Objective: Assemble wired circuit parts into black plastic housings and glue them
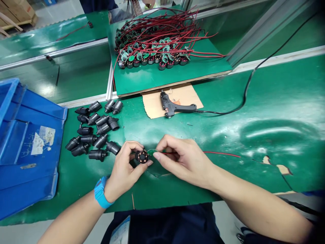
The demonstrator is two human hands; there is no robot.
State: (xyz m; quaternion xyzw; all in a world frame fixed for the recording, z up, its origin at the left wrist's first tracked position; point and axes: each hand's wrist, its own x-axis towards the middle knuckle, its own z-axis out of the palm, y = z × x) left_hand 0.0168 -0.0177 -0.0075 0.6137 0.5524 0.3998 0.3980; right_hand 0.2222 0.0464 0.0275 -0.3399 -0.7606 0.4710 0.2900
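My left hand (129, 162), with a blue wristband, grips a small round motor part (141, 156) between thumb and fingers; its open face shows copper windings. Just to its right, my right hand (181, 159) is closed in a pinch on a red wire (220, 154), whose tail runs out to the right behind the hand. Something thin and greenish shows between the fingertips and the motor part, too small to make out. Left of my left hand lie several black plastic housings (98, 137) in a loose group on the green bench top (167, 193).
A blue bin (30, 149) stands at the left edge. Behind my hands a black glue gun (177, 106) rests on cardboard (151, 106), its cord running right. Several wired motor parts (152, 56) sit on a raised green board (157, 79) at the back.
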